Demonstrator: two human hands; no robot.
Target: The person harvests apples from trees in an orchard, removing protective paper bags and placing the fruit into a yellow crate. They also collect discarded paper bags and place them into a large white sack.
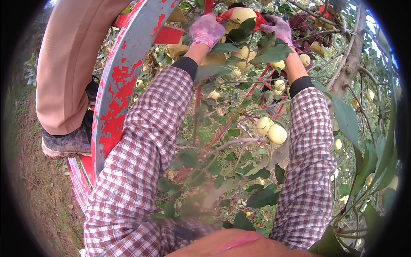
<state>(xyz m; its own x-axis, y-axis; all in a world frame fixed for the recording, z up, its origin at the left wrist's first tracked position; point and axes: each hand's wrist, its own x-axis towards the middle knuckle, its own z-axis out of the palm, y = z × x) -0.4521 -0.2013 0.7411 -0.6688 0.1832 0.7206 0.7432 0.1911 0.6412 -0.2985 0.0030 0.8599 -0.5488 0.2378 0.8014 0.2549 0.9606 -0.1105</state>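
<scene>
Both my arms reach up to the top of the head view, in checked sleeves and pink patterned gloves. My left hand (206, 31) is closed at the left end of a red bag-like piece of material (259, 20). At its right end, my right hand (278, 28) has its fingers bent round the edge. A large pale yellow apple (242, 15) shows between the hands, against the red material. Leaves partly cover the space below it, and the fingertips are partly hidden. Two pale apples (271, 129) hang on a branch lower down between my forearms.
A red ladder-like metal frame (124, 85) with peeling paint rises at left. Another person's trousered leg (68, 64) and dark shoe (68, 143) are beside it. A thick branch (349, 64) stands at right, with leaves (344, 118) close by. Bare soil (47, 205) lies below left.
</scene>
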